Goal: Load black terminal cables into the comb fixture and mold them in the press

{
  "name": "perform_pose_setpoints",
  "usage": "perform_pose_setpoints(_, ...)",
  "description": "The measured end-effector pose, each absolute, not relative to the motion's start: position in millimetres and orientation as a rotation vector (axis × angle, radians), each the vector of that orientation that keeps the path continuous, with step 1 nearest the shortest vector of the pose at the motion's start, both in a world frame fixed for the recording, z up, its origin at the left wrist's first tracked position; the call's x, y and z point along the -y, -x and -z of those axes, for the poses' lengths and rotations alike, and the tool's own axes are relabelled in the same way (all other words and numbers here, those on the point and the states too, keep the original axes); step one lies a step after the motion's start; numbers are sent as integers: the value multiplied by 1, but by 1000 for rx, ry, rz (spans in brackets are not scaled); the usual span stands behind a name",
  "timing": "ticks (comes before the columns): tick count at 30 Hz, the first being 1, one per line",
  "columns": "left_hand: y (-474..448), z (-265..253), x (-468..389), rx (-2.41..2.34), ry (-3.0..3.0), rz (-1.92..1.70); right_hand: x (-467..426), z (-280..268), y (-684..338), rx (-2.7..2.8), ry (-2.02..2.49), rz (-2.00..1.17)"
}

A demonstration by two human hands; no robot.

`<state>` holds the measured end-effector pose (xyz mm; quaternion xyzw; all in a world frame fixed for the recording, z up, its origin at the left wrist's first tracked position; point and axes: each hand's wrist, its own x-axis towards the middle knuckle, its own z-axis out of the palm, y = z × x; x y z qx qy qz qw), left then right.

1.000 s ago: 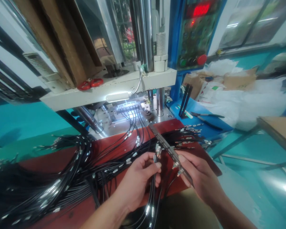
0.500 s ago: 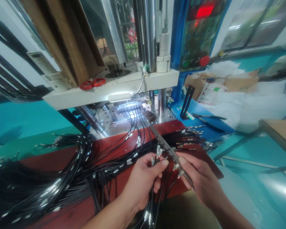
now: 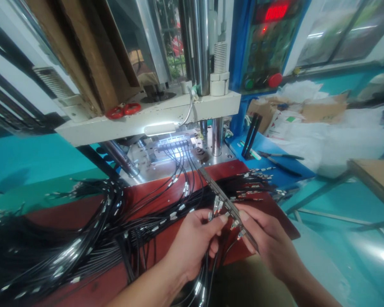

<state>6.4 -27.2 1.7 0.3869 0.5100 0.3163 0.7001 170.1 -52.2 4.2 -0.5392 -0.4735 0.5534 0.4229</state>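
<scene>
So the right hand [image 3: 265,232] has a firm grip on a long, dark metal bar [image 3: 219,192], thumb on top, with the bar slanting away toward 11 o'clock, right above the red board [image 3: 275,217]. A couple of small metal connectors [image 3: 237,229] poke out of its edge just left of that thumb, roughly at 9 o'clock.

Left hand [image 3: 193,238] sits at 9 o'clock from the right one, fingers pinched around a few thin black cables [image 3: 199,286]; their metal ends [image 3: 218,204] stick up next to the bar. Can't tell if the left thumb actually touches it.

A huge black cable bundle [image 3: 67,256] sprawls out at 9 o'clock from the left hand. Between 11 and 12 there's a lit-up mould [image 3: 173,146] with more cables coming out. Pliers [image 3: 281,162] lie on a blue surface [image 3: 259,145], about 12:30 from the right hand.
</scene>
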Motion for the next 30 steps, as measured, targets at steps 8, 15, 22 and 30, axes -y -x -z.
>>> perform_pose_setpoints(8,-8,-4,26,-1109,-877,-663,52,-1,-169,1163,1342,-1362)
perform_pose_setpoints(15,-8,-8,23,-1106,-832,-636,54,-2,-168,1248,1362,-1329)
perform_pose_setpoints(22,-8,-8,23,-1054,-825,-644,56,1,-169,1388,1397,-1211)
perform_pose_setpoints(30,6,-16,24,-1030,-749,-575,59,12,-175,1472,1341,-1152)
